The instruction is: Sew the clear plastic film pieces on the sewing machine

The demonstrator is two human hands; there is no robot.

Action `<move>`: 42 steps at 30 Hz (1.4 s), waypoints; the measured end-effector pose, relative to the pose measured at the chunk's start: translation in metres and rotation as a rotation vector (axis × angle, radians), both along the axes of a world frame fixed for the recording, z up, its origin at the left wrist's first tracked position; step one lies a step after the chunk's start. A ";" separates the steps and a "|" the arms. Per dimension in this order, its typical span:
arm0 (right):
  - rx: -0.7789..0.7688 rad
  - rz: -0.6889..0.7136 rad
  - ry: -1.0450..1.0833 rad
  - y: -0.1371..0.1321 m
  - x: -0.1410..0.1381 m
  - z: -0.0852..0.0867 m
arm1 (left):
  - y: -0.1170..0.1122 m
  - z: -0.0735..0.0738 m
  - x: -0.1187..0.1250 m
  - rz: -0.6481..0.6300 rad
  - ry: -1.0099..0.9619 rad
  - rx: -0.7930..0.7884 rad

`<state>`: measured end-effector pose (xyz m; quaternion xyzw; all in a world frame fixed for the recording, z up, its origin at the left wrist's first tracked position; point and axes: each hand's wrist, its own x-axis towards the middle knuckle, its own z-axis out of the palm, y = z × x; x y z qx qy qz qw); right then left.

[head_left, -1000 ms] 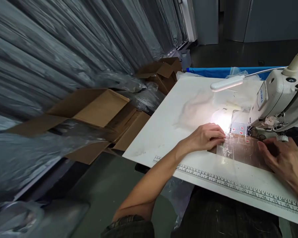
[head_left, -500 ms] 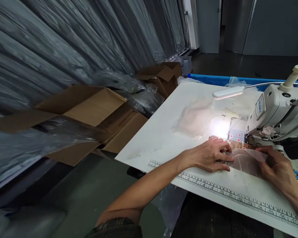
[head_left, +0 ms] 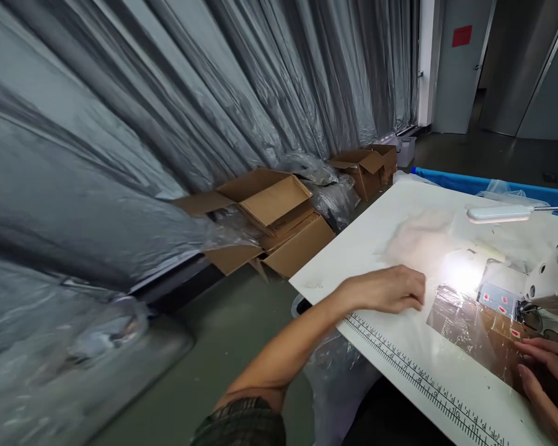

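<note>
The glossy sheet point(head_left: 465, 328) lies flat on the white table point(head_left: 348, 254), beside the machine's foot point(head_left: 526, 311). The right hand point(head_left: 551, 371) rests at its right end, fingers spread. The left hand point(head_left: 402, 290) hangs just off its left edge, fingers curled together; I can't tell whether they pinch anything. A lamp point(head_left: 500, 214) reaches over the table, and open boxes point(head_left: 275, 199) stand beyond.

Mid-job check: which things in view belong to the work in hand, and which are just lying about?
In the work, it seems:
- shiny brown translucent plastic sheet, under the right hand
- white metal sewing machine
- long white lamp
- white ruler-marked tabletop

Probably just lying about:
- open brown cardboard boxes
- crumpled clear plastic wrapping
</note>
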<state>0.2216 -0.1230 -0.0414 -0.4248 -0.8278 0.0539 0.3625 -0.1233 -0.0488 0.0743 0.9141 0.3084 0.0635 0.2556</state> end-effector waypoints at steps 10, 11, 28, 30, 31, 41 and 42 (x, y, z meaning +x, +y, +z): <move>0.041 -0.076 -0.004 0.001 -0.013 0.004 | 0.058 0.024 -0.077 0.511 0.279 0.199; 0.047 -0.079 -0.005 0.002 -0.014 0.006 | 0.064 0.019 -0.070 0.506 0.219 0.211; 0.046 -0.045 0.041 -0.005 -0.022 0.034 | 0.076 0.007 0.011 0.466 -0.356 0.108; 0.045 -0.018 0.048 -0.006 -0.022 0.036 | 0.058 0.008 0.022 0.323 -0.389 0.004; 0.043 -0.002 0.048 -0.006 -0.022 0.038 | 0.048 0.008 0.027 0.204 -0.371 -0.067; 0.071 0.149 -0.080 -0.014 -0.052 0.046 | -0.012 -0.035 -0.026 0.325 -0.150 0.231; 0.071 0.186 -0.117 -0.013 -0.060 0.044 | -0.016 -0.041 -0.031 0.309 -0.122 0.214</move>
